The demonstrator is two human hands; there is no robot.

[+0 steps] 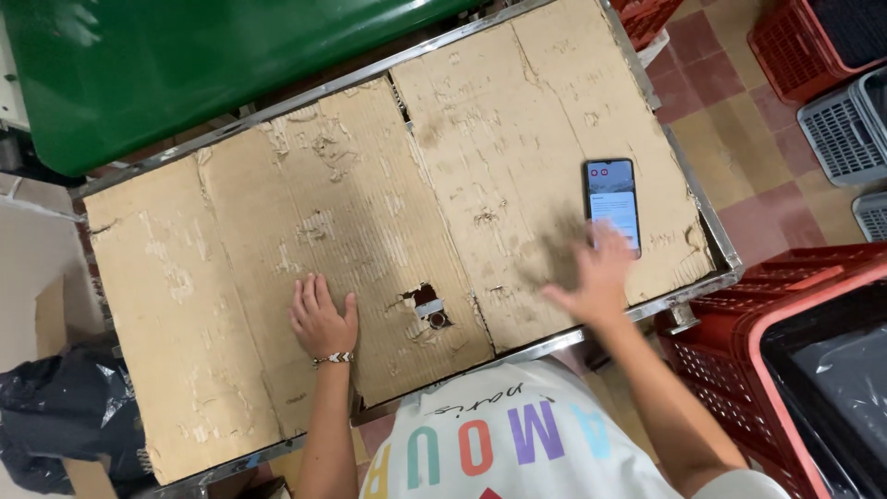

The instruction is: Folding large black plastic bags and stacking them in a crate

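Phone (613, 201) lies flat, screen lit, near right edge of cardboard-covered table (231, 277). Right hand (596, 273) blurred, fingers spread, empty, just at phone's lower end. Left hand (321, 319) flat, fingers together, near front edge. Red crates (730, 342) beside right corner.

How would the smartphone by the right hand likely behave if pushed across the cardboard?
The smartphone lies flat, so it would probably slide, not roll or tip. The worn cardboard, torn and rough, may drag on it. It looks stiff, and its glass screen is likely fragile.
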